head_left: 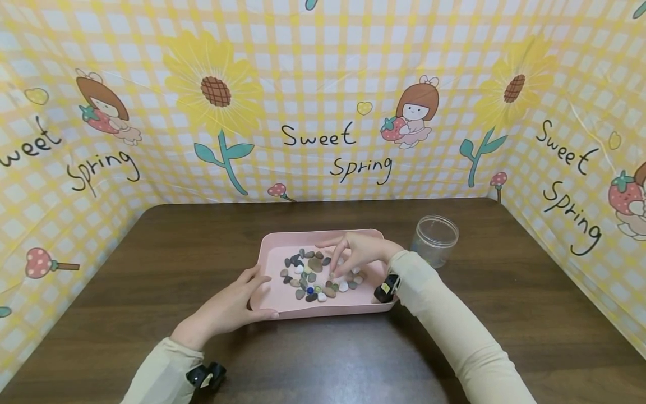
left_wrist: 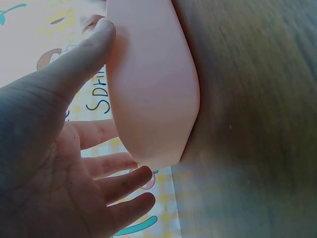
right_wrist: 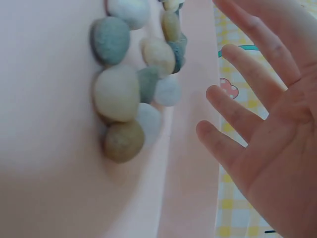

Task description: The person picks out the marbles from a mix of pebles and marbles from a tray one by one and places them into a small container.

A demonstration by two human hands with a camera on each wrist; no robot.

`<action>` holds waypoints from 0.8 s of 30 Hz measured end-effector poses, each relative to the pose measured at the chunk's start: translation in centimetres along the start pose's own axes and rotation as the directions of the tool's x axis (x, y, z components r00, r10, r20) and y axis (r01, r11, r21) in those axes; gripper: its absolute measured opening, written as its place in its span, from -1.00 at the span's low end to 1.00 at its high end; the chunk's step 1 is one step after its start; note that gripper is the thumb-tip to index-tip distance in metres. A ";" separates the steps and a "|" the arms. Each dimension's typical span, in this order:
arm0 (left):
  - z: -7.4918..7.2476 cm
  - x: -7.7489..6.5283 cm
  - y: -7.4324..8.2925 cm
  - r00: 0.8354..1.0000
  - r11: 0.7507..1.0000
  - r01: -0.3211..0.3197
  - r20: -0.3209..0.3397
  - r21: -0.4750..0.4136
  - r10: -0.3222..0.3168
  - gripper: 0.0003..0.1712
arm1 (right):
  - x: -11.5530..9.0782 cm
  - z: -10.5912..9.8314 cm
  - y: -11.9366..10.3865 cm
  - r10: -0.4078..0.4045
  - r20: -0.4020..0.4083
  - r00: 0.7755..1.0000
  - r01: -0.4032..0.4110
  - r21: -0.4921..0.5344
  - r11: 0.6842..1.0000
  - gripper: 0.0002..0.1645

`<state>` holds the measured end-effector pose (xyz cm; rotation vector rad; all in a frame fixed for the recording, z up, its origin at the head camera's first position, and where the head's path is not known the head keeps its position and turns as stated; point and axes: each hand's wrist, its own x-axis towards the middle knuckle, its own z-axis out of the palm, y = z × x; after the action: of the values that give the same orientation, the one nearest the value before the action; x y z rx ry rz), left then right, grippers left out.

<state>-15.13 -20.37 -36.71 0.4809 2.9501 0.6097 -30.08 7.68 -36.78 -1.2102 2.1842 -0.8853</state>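
Note:
A pink tray (head_left: 323,310) holds many smooth pebbles (head_left: 315,265) in grey, brown, white and black. Among them lie a blue marble (head_left: 310,290) and a green marble (head_left: 318,289). My left hand (head_left: 229,306) grips the tray's near left corner, thumb on the front rim and fingers along the left side. Over the right part of the stones, my right hand (head_left: 360,251) reaches down, thumb and index tips close together at a small pale piece. I cannot tell whether they pinch it. Its other fingers are spread in the right wrist view, beside the pebbles (right_wrist: 116,94).
A clear round jar (head_left: 437,241) stands without a lid just right of the tray, close to the right forearm. The brown wooden table (head_left: 202,235) meets a yellow checked cloth (head_left: 303,73) at the back and sides.

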 end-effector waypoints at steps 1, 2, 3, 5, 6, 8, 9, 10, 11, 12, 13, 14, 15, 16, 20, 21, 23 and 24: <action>0.0 0.0 0.0 1.000 1.000 0.000 0.000 0.000 0.000 -0.05 | -0.1 -0.1 -0.1 0.001 -0.005 1.000 -0.001 -0.004 1.000 -0.94; 0.0 0.0 0.0 1.000 1.000 0.000 0.000 0.000 0.000 -0.05 | -0.1 -0.2 -0.2 -0.003 -0.009 1.000 0.003 -0.015 1.000 -0.94; 0.0 0.0 0.0 1.000 1.000 0.001 0.001 0.000 -0.001 -0.05 | -0.2 -0.3 -0.3 -0.001 -0.013 1.000 0.001 -0.021 1.000 -0.94; 0.0 0.0 0.0 1.000 1.000 0.003 0.003 -0.002 -0.003 -0.04 | -0.4 -0.5 -0.5 -0.001 -0.021 1.000 0.000 -0.034 0.999 -0.94; 0.0 0.0 0.0 1.000 1.000 0.004 0.005 -0.002 -0.004 -0.04 | -0.5 -0.6 -0.6 -0.005 -0.026 1.000 0.004 -0.037 0.999 -0.93; 0.0 0.0 0.0 1.000 1.000 0.007 0.009 -0.004 -0.007 -0.03 | -0.7 -0.8 -0.8 -0.013 -0.037 0.999 0.011 -0.041 0.999 -0.93; 0.0 0.0 0.0 1.000 1.000 0.008 0.011 -0.004 -0.008 -0.03 | -0.8 -0.9 -0.9 -0.018 -0.044 0.999 0.016 -0.039 0.999 -0.93; 0.0 0.0 0.1 1.000 1.000 0.008 0.012 -0.004 -0.008 -0.03 | -0.9 -1.1 -0.9 -0.031 -0.051 0.998 0.030 -0.037 0.999 -0.92; 0.0 0.0 0.1 1.000 1.000 0.009 0.014 -0.005 -0.009 -0.02 | -1.0 -1.2 -0.9 -0.040 -0.058 0.998 0.038 -0.030 0.999 -0.91; -0.1 0.0 0.1 1.000 1.000 0.009 0.015 -0.005 -0.009 -0.02 | -1.1 -1.3 -1.0 -0.049 -0.065 0.997 0.048 -0.021 0.999 -0.90; -0.1 0.0 0.1 1.000 1.000 0.009 0.015 -0.006 -0.009 -0.02 | -1.3 -1.4 -1.0 -0.060 -0.070 0.996 0.059 -0.013 0.998 -0.89; -0.1 -0.1 0.1 1.000 1.000 0.009 0.015 -0.006 -0.009 -0.02 | -1.4 -1.5 -1.0 -0.070 -0.076 0.995 0.069 -0.011 0.998 -0.88; -0.1 -0.1 0.1 1.000 1.000 0.009 0.014 -0.006 -0.009 -0.02 | -1.5 -1.6 -1.1 -0.078 -0.082 0.994 0.078 -0.004 0.997 -0.87; -0.1 -0.1 0.1 1.000 1.000 0.008 0.013 -0.005 -0.008 -0.02 | -1.6 -1.7 -1.1 -0.078 -0.087 0.993 0.078 0.000 0.997 -0.86; -0.1 0.0 0.1 1.000 1.000 0.002 0.005 0.001 -0.002 -0.03 | -2.1 -2.0 -1.3 -0.062 -0.109 0.992 0.062 -0.004 0.998 -0.88; -0.1 0.0 0.1 1.000 1.000 0.000 0.004 0.003 0.000 -0.03 | -2.2 -2.1 -1.3 -0.056 -0.116 0.992 0.056 -0.003 0.998 -0.89; -0.1 0.0 0.1 1.000 1.000 -0.003 0.003 0.004 0.003 -0.04 | -2.5 -2.2 -1.4 -0.042 -0.131 0.991 0.042 0.001 0.999 -0.91; -0.1 0.0 0.1 1.000 1.000 -0.004 0.003 0.004 0.004 -0.04 | -2.7 -2.3 -1.5 -0.037 -0.138 0.990 0.039 0.009 0.999 -0.92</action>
<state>-15.12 -20.34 -36.62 0.4876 2.9483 0.6036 -29.53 10.12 -33.88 -1.2218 2.2670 -1.0243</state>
